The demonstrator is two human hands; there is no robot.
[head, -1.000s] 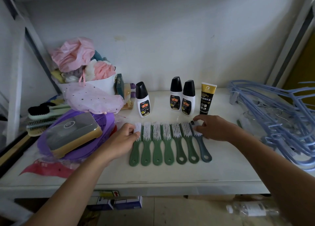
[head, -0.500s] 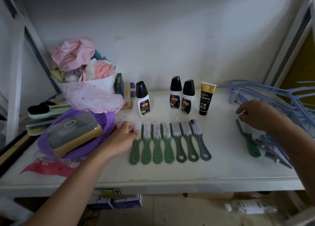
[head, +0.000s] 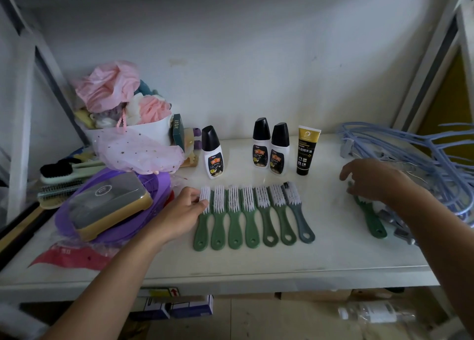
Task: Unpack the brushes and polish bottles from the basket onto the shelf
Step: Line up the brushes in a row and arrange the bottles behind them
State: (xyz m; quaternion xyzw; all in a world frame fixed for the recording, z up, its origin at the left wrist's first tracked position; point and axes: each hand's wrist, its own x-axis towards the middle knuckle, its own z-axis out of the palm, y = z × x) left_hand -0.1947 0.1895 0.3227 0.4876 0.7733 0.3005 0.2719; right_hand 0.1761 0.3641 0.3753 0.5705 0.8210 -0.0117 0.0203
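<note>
Fingers of the left hand [head: 179,211] rest relaxed against the leftmost of seven green-handled, white-bristled plastic brushes [head: 252,211]; the right hand [head: 377,180] covers another green brush [head: 370,221] near the white shelf [head: 256,262] right edge, grasp unclear.

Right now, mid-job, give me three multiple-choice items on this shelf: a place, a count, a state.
1. Relative to the bottles, the tube stands: A) left B) right C) behind
2. The row holds how many brushes: A) five B) nine C) seven
3. The left hand: A) touches the leftmost brush B) grips a bottle C) holds the tube
B: the tube is the rightmost of the standing containers. C: seven handles lie side by side. A: it rests on that brush's bristles.
</note>
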